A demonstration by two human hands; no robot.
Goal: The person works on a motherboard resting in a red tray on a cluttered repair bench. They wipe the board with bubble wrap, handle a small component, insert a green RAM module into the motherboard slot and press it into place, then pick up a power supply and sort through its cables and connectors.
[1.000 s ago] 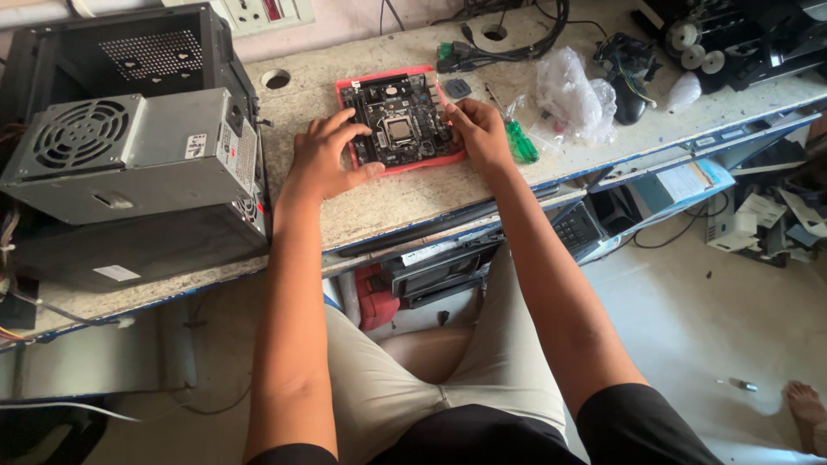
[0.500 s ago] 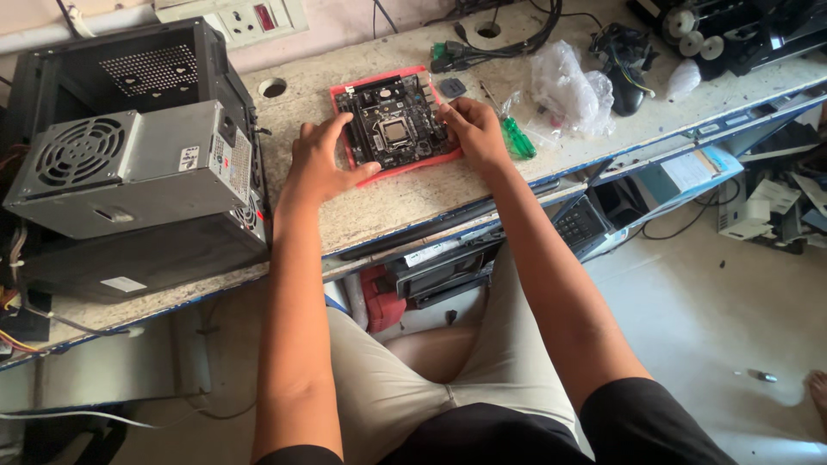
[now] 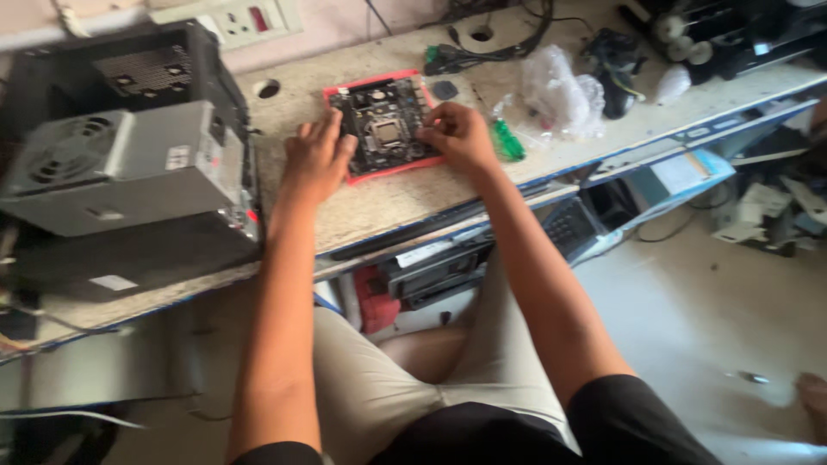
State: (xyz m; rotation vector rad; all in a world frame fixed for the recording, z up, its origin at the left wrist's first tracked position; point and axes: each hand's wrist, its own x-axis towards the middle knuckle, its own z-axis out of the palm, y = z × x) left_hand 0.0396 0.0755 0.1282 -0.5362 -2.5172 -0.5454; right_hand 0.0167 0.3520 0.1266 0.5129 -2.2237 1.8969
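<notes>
A dark motherboard (image 3: 385, 129) lies on a red sheet (image 3: 392, 169) on the stone workbench (image 3: 405, 202). My left hand (image 3: 316, 157) rests flat against the board's left edge, fingers spread. On the board's right edge sits my right hand (image 3: 460, 134), its fingers curled onto the components there. Whether either hand truly grips the board is unclear in the blurred view.
A grey power supply (image 3: 121, 168) sits on a black computer case (image 3: 129, 250) at the left. A green-handled screwdriver (image 3: 506, 140) and a clear plastic bag (image 3: 560, 90) lie right of the board. Cables lie at the back, keyboards under the bench, clutter on the floor right.
The view has shifted slightly. My right hand's fingers have curled further onto the board's right edge. My left hand stays at the left edge.
</notes>
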